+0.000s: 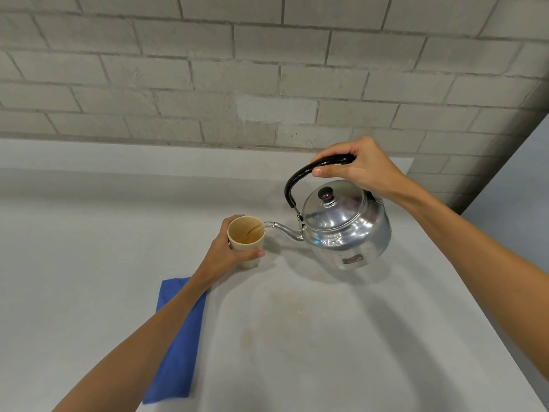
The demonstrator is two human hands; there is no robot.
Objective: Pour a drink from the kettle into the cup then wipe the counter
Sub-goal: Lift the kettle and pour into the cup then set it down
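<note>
A shiny metal kettle point(346, 226) hangs tilted above the grey counter point(89, 248), its thin spout reaching the rim of a cream cup point(246, 237). My right hand point(355, 166) grips the kettle's black handle from above. My left hand point(228, 254) wraps around the cup, which stands on the counter. A brown stream runs from the spout into the cup, and brown liquid shows inside. A folded blue cloth point(181, 340) lies flat on the counter under my left forearm, partly hidden by it.
A faint brownish stain point(285, 316) marks the counter in front of the cup and kettle. A grey brick wall point(267, 69) runs along the counter's back edge. The counter's right edge point(475, 292) slants down toward the lower right.
</note>
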